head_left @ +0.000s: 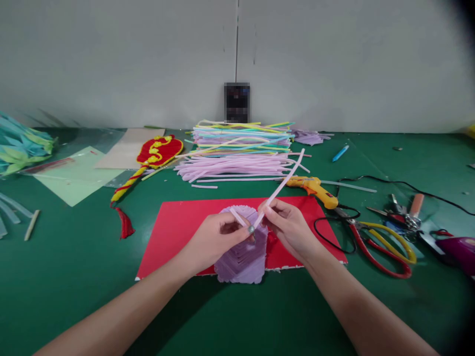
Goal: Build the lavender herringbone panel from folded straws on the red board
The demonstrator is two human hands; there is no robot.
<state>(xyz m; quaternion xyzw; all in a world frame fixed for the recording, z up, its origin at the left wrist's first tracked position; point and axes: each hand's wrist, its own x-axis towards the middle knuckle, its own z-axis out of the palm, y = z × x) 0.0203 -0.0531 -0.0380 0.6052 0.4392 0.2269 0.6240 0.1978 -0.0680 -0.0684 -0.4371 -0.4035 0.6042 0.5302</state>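
Observation:
Between my two hands is a pale pink pipe cleaner (285, 182), bent so that a short end rises on the left and a long end slants up to the right. My left hand (222, 236) pinches it near the bend. Thumb and fingers of my right hand (285, 222) close on the longer part. Below them lies a flat lilac panel (241, 269) of pipe cleaners with a ridged, stepped pattern, partly hidden by my hands. It rests on a red board (178, 222) and overhangs its front edge.
Behind the board lie bundled pipe cleaners (233, 165) in several colours. To the right are a yellow glue gun (313, 190) with a black cord, red-and-yellow-handled scissors (386, 247), keys (408, 220) and a blue pen (340, 153). A red fan-shaped ornament (163, 151) sits left; a phone (236, 103) leans on the wall.

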